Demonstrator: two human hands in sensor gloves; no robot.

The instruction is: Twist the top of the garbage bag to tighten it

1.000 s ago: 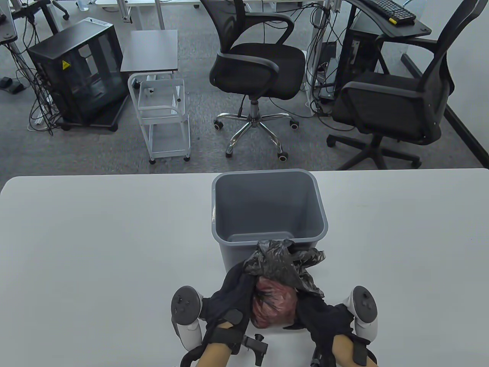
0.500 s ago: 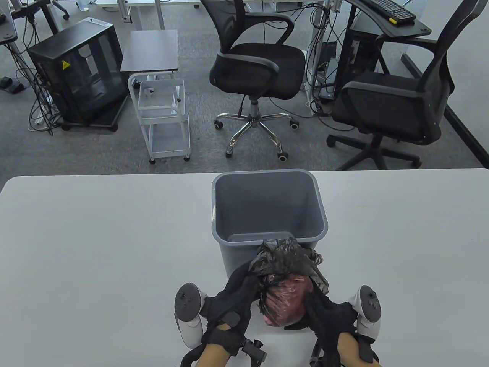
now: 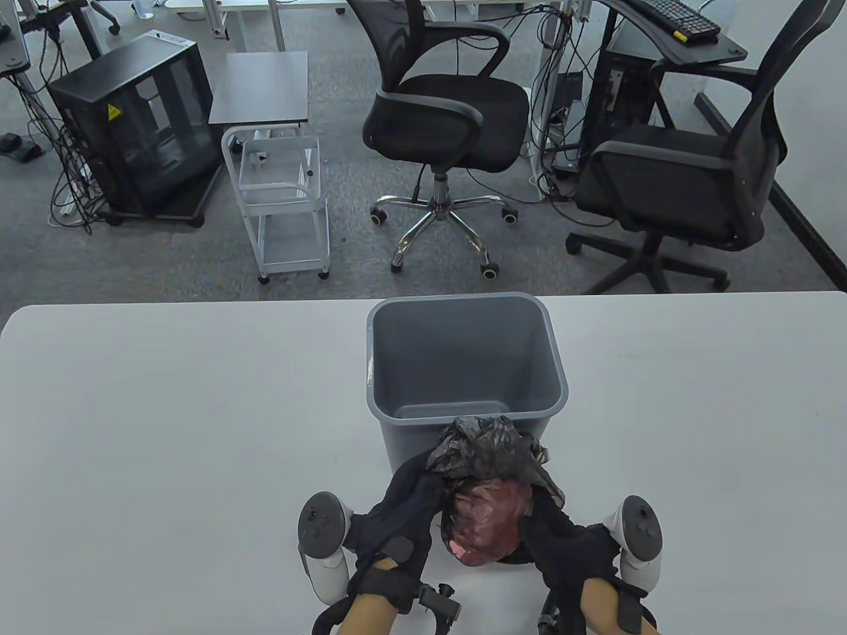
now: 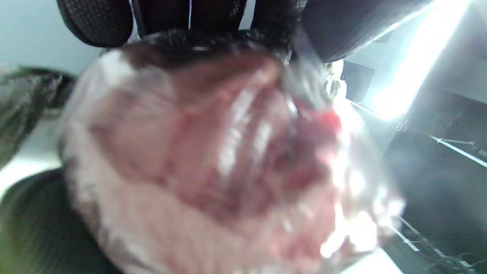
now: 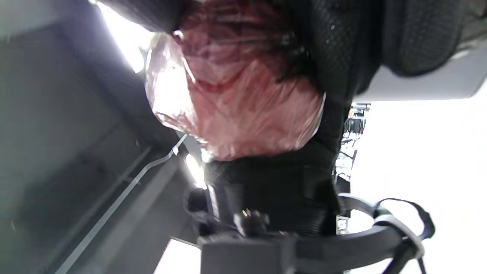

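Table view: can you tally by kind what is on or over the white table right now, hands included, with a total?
Gloved hands: 2, left hand and right hand, both gripping the bag
Garbage bag with reddish contents: 1
Grey bin: 1
Total: 4

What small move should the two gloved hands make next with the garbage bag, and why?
Probably another turn of the bundle. Both the left hand and right hand hold the garbage bag at its full lower part, while its black top looks loose and crumpled beside the bin.
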